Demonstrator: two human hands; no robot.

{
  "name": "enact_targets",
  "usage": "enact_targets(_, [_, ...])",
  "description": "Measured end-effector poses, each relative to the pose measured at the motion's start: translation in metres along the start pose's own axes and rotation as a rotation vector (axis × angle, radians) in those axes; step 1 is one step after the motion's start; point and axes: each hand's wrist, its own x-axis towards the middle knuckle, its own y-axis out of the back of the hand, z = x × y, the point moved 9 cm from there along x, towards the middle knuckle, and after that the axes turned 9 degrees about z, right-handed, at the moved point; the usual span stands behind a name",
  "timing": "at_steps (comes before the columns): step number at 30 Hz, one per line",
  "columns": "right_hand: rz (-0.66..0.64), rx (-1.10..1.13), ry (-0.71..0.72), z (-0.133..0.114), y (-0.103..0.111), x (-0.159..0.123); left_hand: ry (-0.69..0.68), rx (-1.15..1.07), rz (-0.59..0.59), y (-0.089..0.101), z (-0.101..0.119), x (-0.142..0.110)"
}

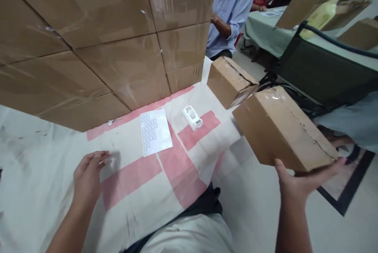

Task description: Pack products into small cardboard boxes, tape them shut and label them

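My right hand (298,186) is closed on the near end of a brown cardboard box (277,127), thumb on its side and fingers under and along the edge. This box is tilted, out past the right edge of the cloth-covered table (153,198). My left hand (91,172) is over the left of the table, its loosely bent fingers apart and nothing in them. A printed white sheet (156,132) with rows of small outlined boxes lies between my hands. Beyond it sits a white tape dispenser (193,118).
A wall of stacked, taped cartons (118,48) rises along the table's back. Another cardboard box (232,78) stands at the table's far right corner. Behind are a person in a blue shirt (233,13), a dark chair (327,68) and someone's grey clothing (351,117) close by the held box.
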Motion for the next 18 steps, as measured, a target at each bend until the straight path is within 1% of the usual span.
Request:
enact_targets(3, [-0.059, 0.044, -0.091, 0.030, -0.020, -0.001, -0.013, 0.044, -0.010, -0.008, -0.003, 0.000])
enact_targets(5, [-0.085, 0.053, -0.135, 0.042, -0.034, -0.003, -0.027, 0.067, -0.023, -0.011, -0.002, 0.000])
enact_targets(7, [-0.116, 0.071, -0.140, 0.044, -0.045, -0.003, -0.046, 0.079, -0.026, -0.013, 0.000, -0.001])
enact_targets(10, [-0.171, 0.089, -0.115, 0.040, -0.057, 0.001, -0.061, 0.106, -0.024, -0.013, -0.002, -0.002])
enact_targets(15, [-0.212, 0.101, -0.089, 0.037, -0.064, 0.009, -0.046, 0.213, -0.019, -0.012, -0.017, -0.002])
enact_targets(18, [-0.232, 0.081, -0.091, 0.040, -0.067, 0.010, -0.054, 0.307, -0.023, -0.015, -0.019, -0.006])
